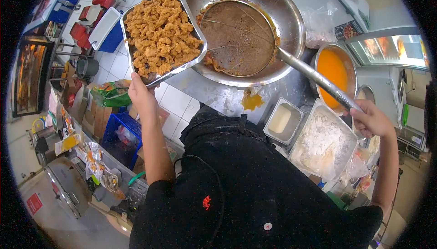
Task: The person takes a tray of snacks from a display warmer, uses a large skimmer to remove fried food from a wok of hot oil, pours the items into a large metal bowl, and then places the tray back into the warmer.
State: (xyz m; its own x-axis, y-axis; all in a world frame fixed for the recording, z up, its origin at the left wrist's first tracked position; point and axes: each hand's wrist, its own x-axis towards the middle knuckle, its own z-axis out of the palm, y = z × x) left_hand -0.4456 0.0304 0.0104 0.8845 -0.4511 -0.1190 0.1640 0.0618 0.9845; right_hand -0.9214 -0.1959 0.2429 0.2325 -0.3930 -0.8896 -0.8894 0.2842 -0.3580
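My left hand (141,93) grips the near corner of a rectangular metal tray (198,32) heaped with brown fried pieces of food (164,34). My right hand (372,119) is closed round the end of the long metal handle of a round mesh skimmer (239,37). The skimmer's head rests over or inside a wide steel bowl (290,20), where its underside is hidden. Brown crumbs and oily residue show around the mesh. The tray's right edge overlaps the bowl's left rim in the view; I cannot tell whether they touch.
Right of the bowl stands a pot of orange liquid (331,71). Nearer me are a small metal pan of pale liquid (280,117) and a larger container of white flour (324,139). A yellow spill (252,100) marks the steel table. A blue crate (119,139) is at left.
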